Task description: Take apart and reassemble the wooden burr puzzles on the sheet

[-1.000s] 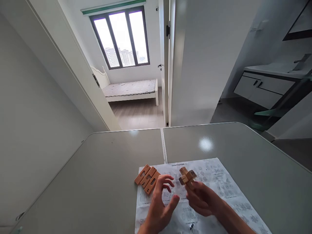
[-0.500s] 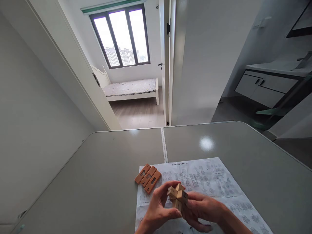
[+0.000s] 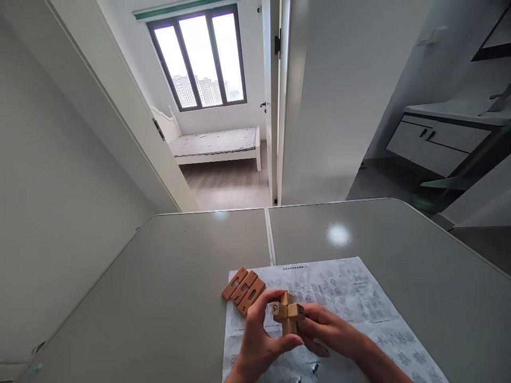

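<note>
The left hand [image 3: 259, 340] grasps the puzzle [image 3: 288, 314], its thumb low on the near side and its forefinger curved over the top. The right hand [image 3: 329, 330] is up against the puzzle's right side with its fingers bent; some of the fingertips are hidden, so I cannot tell whether they grip it or only rest there. The puzzle is a cross of pale wooden bars held above the sheet [image 3: 359, 314], left of the sheet's middle. One bar end bears a dark mark like a G or a 6; the mark on the right-hand end is too small to read.

Three reddish-brown blocks [image 3: 240, 294] lie side by side at the sheet's far left corner, just beyond the left hand. They are set slantwise, with slots or notches cut in them, and the leftmost reaches past the sheet's left edge onto the table [image 3: 191, 287]. The one closest to the hand is marked 2.

The sheet, printed with small diagrams, lies toward the table's near edge, its far edge meeting the pale seam [image 3: 270, 239] between the table's halves. A small dark piece [image 3: 315, 368] lies on it, near the right hand. Beyond the table's far edge stand a door [image 3: 269, 133] and a bed [image 3: 217, 142].
</note>
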{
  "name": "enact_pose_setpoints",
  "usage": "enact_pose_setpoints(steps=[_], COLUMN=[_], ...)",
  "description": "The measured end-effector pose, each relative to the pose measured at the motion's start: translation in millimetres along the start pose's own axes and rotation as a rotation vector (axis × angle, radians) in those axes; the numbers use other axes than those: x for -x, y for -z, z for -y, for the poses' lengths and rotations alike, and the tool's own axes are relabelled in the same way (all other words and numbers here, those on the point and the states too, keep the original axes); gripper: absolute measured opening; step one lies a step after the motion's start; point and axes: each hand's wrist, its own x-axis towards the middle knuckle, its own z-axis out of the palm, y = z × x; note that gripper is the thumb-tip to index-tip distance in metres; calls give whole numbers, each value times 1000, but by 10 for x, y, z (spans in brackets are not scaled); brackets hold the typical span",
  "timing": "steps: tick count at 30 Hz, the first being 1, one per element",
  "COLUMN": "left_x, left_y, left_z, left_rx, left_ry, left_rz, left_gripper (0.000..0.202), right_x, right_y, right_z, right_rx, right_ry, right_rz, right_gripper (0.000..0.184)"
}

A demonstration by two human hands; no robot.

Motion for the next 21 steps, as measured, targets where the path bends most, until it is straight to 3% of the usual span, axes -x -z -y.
enact_pose_setpoints(steps=[4,8,12,21], left_x=[3,8,12,11], left_y=[-18,-48,-61,-65], left_z=[-18,-70,-97,-120], left_rx=[-100,-163,-170,-161], left_ry=[-50,-64,-52,-7], left_rz=[-42,-104,-127,-132], left_gripper=[80,72,69,65], right_x=[0,0,-10,-24], right_y=[-59,-99,-104,-155], right_z=[44,50,30,-22], right_rx=[105,345,413,521], right_ry=[-19,70,96,146], right_rz=[-116,-291,-325,-410], right_gripper=[44,38,30,34])
